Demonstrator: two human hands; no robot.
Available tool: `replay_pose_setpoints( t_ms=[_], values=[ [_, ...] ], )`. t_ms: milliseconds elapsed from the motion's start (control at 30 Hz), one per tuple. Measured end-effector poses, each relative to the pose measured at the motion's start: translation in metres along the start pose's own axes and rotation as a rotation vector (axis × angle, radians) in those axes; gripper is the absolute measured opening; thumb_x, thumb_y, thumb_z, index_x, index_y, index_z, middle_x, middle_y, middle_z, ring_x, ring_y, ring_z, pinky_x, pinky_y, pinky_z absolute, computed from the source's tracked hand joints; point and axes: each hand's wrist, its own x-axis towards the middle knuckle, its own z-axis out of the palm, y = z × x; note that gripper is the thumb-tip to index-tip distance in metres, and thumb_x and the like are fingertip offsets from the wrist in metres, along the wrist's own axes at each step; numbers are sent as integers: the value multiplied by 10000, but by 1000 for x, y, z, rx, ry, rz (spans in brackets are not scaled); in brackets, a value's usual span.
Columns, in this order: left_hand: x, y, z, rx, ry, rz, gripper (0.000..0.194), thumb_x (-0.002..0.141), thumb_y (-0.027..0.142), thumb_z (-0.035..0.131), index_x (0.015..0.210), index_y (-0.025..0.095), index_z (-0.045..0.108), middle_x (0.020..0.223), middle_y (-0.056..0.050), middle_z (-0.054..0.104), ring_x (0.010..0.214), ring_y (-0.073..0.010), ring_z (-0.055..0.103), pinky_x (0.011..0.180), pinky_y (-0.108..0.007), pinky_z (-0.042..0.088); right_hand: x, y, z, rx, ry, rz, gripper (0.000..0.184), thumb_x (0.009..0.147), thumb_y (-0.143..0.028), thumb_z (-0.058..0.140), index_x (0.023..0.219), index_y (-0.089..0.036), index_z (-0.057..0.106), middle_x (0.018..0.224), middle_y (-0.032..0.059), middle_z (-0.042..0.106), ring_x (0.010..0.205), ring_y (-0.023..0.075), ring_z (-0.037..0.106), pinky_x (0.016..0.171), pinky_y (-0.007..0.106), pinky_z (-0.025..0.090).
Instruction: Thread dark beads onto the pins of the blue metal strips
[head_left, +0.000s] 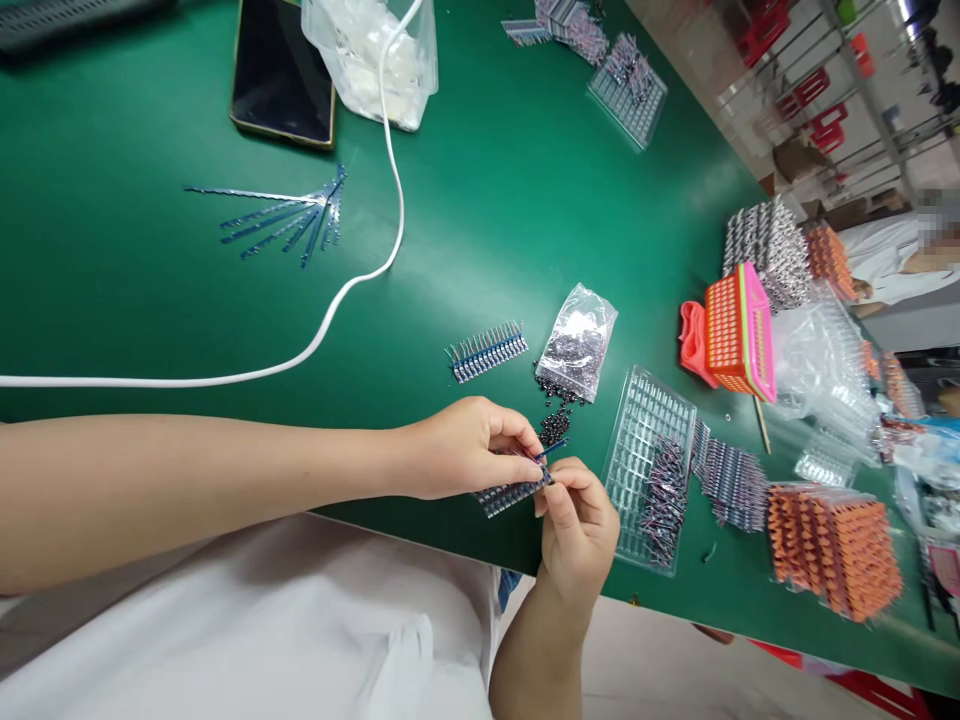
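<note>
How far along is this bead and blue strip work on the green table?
Done, it seems: finished pieces fill part of the clear plastic tray, more lying beside it. In hand: the left hand and right hand pinch a blue comb-like strip. Left: another blue strip, loose dark beads and a small clear bag of beads.

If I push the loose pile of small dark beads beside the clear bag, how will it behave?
The small dark beads look round and loose, so they would probably scatter and roll on the smooth green table. They seem light and hard to pinch singly. The clear bag likely crumples.
</note>
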Motion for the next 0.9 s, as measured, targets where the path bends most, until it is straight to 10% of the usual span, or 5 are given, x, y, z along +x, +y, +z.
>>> replay_pose_setpoints(
  t_ms=[900],
  values=[
    [-4,-1,-3,372,24,133,252,850,379,606,861,155,722,737,-17,700,645,-129,583,588,-218,436,2,-1,2,-160,32,-142,34,872,-186,689,876,-219,685,758,-19,545,647,110,531,565,249,400]
  ],
)
